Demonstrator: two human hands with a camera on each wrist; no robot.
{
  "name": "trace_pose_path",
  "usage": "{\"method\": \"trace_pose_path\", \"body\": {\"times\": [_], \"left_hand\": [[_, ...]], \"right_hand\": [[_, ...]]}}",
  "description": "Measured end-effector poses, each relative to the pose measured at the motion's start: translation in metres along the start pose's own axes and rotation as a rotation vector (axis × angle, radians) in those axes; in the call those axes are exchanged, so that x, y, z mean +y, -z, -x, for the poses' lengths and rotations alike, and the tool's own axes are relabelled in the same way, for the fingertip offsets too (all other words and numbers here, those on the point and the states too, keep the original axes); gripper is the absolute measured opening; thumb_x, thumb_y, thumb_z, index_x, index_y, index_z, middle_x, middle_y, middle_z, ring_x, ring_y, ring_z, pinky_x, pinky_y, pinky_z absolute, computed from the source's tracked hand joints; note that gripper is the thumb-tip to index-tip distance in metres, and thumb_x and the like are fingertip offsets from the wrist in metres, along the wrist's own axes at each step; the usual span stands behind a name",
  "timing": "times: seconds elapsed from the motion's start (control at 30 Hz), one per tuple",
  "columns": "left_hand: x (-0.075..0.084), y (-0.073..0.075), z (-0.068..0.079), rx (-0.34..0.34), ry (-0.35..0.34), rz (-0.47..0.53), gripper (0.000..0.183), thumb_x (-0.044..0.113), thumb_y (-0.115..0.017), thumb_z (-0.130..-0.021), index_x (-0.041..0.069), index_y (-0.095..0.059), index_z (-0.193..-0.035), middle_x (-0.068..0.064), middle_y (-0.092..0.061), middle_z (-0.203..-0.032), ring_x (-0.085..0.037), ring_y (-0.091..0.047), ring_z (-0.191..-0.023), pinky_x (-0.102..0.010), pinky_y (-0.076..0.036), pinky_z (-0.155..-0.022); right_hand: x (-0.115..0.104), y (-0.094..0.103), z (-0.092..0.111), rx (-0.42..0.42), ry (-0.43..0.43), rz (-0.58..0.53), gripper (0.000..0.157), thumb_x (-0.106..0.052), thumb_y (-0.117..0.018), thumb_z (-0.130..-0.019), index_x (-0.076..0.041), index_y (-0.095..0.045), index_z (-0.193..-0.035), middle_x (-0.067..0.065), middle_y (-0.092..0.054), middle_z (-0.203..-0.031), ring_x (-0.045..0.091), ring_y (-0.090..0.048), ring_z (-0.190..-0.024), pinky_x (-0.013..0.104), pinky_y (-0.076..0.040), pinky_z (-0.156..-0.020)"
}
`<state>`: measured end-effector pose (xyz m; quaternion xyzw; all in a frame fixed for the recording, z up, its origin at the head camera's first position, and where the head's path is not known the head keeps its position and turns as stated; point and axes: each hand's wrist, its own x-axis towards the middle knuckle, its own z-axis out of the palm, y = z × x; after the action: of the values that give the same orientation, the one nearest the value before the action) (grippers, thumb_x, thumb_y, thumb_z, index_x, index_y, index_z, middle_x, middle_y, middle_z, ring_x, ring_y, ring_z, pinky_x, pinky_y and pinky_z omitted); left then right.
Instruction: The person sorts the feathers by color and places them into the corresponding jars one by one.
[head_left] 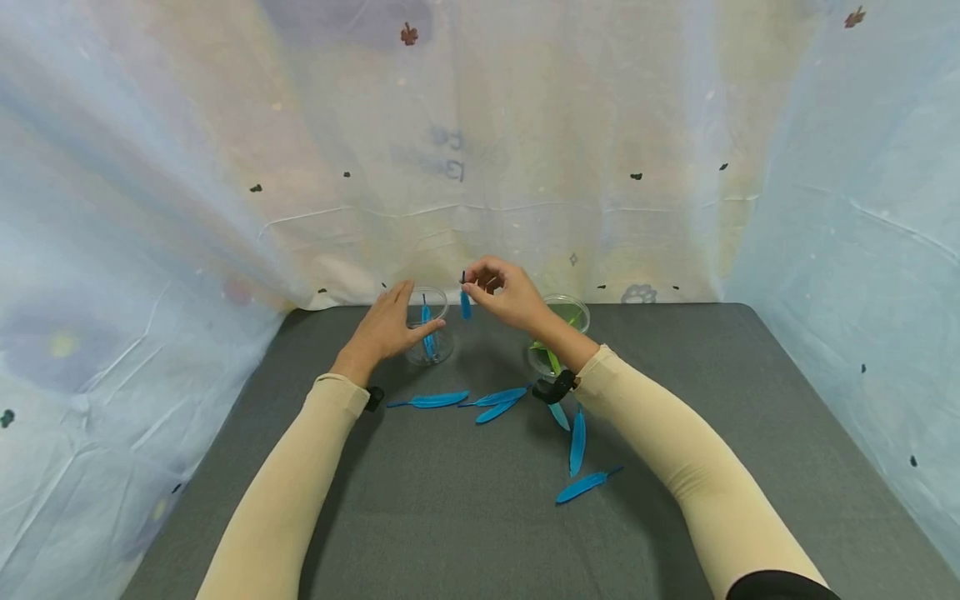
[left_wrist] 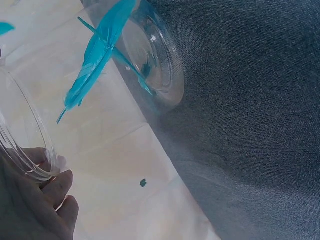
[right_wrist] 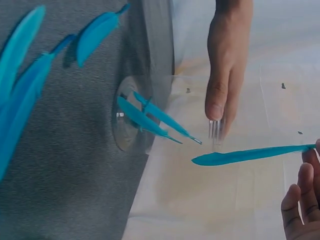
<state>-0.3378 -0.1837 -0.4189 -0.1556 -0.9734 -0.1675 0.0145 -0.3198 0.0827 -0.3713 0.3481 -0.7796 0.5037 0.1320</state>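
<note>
One feather (right_wrist: 235,156), seemingly between fingers (right_wrist: 306,176)

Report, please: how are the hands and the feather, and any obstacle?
Left hand gripping clear jar. Right hand pinching blue feather, outside jar. Other feathers inside; jar's mouth looks unobstructed.

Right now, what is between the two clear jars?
The head view shows the right hand there, pinching a blue feather; below it, the table between them looks bare.

Long cream sleeves (head_left: 675,450) and black wrist straps (head_left: 553,387) are worn.
</note>
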Motion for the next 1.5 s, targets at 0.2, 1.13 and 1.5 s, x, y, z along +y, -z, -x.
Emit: {"method": "trace_pose_path", "body": {"times": [0.2, 1.13, 1.5], "left_hand": [[0.000, 0.000, 0.001, 0.005, -0.009, -0.014, 0.112, 0.072, -0.058, -0.101, 0.002, -0.008, -0.172, -0.023, -0.014, -0.177, -0.043, -0.015, -0.164, -0.056, -0.007, -0.136], [-0.004, -0.002, -0.003, 0.056, -0.065, -0.066, 0.111, 0.073, -0.058, -0.101, -0.003, -0.016, -0.170, -0.025, -0.018, -0.176, -0.041, -0.014, -0.165, -0.058, -0.008, -0.135], [-0.004, -0.003, -0.003, 0.057, -0.063, -0.064, 0.111, 0.072, -0.059, -0.100, -0.003, -0.016, -0.170, -0.025, -0.017, -0.176, -0.041, -0.015, -0.164, -0.059, -0.008, -0.135]], "right_hand": [[-0.003, -0.002, -0.012, 0.040, 0.003, 0.007, 0.010, -0.009, -0.072, -0.105, -0.002, -0.072, -0.111, 0.012, -0.072, -0.102, 0.024, -0.066, -0.088, 0.036, -0.059, -0.081], [-0.002, -0.029, -0.038, 0.062, 0.013, -0.121, 0.011, -0.004, -0.072, -0.104, 0.004, -0.072, -0.112, 0.018, -0.073, -0.107, 0.031, -0.070, -0.092, 0.035, -0.062, -0.080], [0.017, -0.046, -0.035, -0.001, -0.109, -0.076, 0.012, -0.010, -0.073, -0.104, -0.001, -0.074, -0.111, 0.015, -0.073, -0.106, 0.027, -0.071, -0.089, 0.026, -0.058, -0.072]]}}
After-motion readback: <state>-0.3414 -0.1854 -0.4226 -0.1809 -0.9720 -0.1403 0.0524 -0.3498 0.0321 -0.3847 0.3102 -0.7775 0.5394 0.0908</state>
